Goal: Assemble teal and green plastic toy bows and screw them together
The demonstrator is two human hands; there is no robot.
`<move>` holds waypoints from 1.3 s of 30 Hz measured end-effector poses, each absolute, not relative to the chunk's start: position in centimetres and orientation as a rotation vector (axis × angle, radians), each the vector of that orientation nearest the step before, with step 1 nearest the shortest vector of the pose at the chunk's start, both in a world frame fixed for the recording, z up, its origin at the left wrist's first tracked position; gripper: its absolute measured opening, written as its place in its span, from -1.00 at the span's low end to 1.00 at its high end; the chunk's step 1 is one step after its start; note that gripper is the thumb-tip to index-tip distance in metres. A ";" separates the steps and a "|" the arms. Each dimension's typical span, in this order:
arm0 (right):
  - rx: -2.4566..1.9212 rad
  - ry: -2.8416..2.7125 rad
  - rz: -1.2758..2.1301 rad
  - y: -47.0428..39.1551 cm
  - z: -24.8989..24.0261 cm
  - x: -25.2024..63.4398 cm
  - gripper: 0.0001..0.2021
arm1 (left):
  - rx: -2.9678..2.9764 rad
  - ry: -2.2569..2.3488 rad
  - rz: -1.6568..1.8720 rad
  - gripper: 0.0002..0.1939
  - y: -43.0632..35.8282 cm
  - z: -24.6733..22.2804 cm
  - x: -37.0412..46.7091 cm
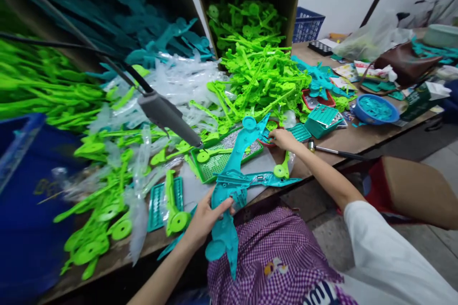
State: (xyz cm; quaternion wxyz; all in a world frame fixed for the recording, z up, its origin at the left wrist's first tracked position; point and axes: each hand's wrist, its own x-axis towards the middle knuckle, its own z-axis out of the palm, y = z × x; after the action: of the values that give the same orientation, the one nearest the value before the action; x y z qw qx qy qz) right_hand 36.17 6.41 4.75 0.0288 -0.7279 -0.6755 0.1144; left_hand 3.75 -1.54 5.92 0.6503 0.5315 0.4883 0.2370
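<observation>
My left hand (207, 214) is wrapped round a large teal plastic part (234, 167), a long body with crossing arms and round discs, held up over the table's front edge and my lap. Another long teal piece sticks out behind that hand. My right hand (283, 139) reaches forward to a small red bowl (275, 125) with little teal pieces in it. Its fingers are drawn together at the bowl; what they hold, if anything, is too small to make out. Just behind the teal part lies a green tray (211, 171) holding small metallic bits and a lime green part.
A grey electric screwdriver (168, 116) hangs at centre left. Lime green parts (265, 74) pile up below cardboard boxes (293, 14). A blue bin (28, 200) stands left. To the right are a teal basket (324, 121), a blue bowl (375, 109) and a hammer (332, 151).
</observation>
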 end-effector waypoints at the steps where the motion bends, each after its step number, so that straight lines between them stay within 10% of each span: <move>1: -2.238 -2.120 0.367 6.9 4.4 36.3 -0.80 | 1.188 1.118 0.525 -0.50 -1.7 5.6 3.4; 39: -1.700 -1.715 0.291 5.0 2.1 32.0 -0.80 | 1.159 1.152 0.533 -0.43 -2.4 1.6 2.6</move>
State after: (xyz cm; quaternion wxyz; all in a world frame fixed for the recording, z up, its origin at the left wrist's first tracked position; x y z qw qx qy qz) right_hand 31.99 4.97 2.10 0.3471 -0.6556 -0.6612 0.1121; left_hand 2.64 -2.44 1.61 0.6529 0.5107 0.5078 0.2347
